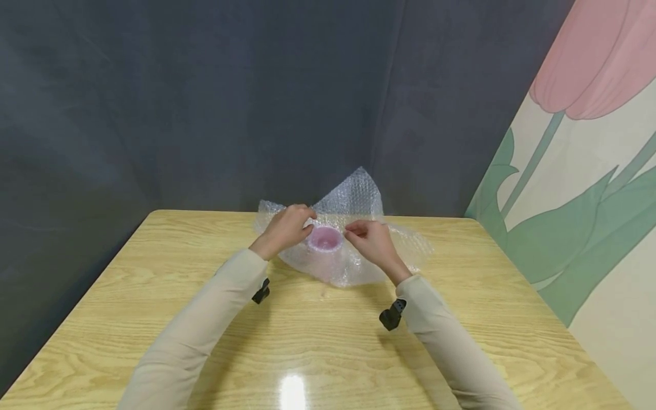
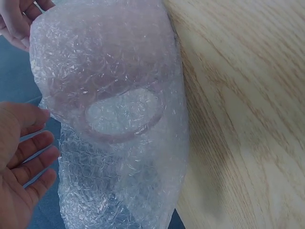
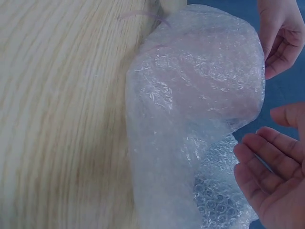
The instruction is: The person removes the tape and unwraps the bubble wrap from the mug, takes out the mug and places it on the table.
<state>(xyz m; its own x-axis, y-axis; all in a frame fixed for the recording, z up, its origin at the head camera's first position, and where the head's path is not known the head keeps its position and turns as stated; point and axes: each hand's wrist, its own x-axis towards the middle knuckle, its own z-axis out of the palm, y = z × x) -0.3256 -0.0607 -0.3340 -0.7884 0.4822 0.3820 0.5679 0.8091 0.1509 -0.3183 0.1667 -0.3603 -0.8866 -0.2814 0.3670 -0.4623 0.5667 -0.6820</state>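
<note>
A pink mug [image 1: 326, 239] stands upright on the table, wrapped round its side in clear bubble wrap [image 1: 353, 267], its round opening facing up. Through the plastic, the mug's handle [image 2: 126, 136] shows in the left wrist view. My left hand [image 1: 288, 226] is at the left of the rim; its thumb and forefinger pinch the wrap's upper edge while the other fingers stay loose. To the right of the rim is my right hand [image 1: 370, 239]. In the right wrist view its fingers [image 3: 262, 167] are relaxed and spread from the thumb, close beside the wrap.
A tall flap of wrap [image 1: 359, 193] rises behind the mug, and loose wrap spreads to both sides. The wooden table [image 1: 318, 324] ends just behind it at a dark curtain [image 1: 230, 114]. A wall with painted tulips [image 1: 589, 199] borders the right side.
</note>
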